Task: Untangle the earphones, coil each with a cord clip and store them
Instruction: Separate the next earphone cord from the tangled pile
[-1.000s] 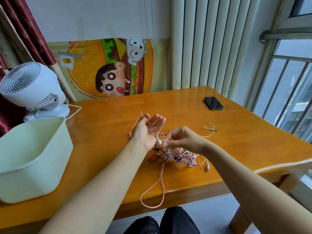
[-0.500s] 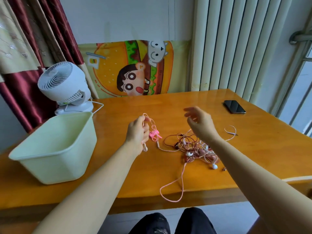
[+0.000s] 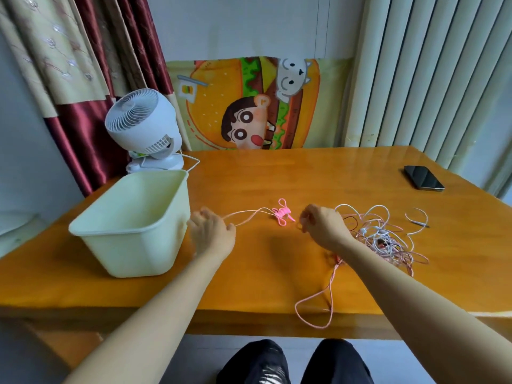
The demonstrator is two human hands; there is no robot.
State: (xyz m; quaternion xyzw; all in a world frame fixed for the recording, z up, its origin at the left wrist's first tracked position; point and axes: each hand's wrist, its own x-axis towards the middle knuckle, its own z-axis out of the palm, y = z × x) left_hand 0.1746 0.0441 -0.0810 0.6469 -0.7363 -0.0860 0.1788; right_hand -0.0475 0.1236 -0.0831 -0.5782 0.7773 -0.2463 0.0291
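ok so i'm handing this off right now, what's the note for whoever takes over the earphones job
Left grip: holds a pale pink cord, just right of the bin.
Right grip: fingers curled beside the pink clip; unclear if it pinches anything.
Cord runs from left grip to the clip.
Tangle: right of the right grip, one loop over the near table edge.
Done: one cord drawn out; none seen in the bin.
Left: coil, clip, store it, then the tangle.

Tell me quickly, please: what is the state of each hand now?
Left hand: holds the pink cord.
Right hand: fingers curled; whether it holds anything cannot be told.
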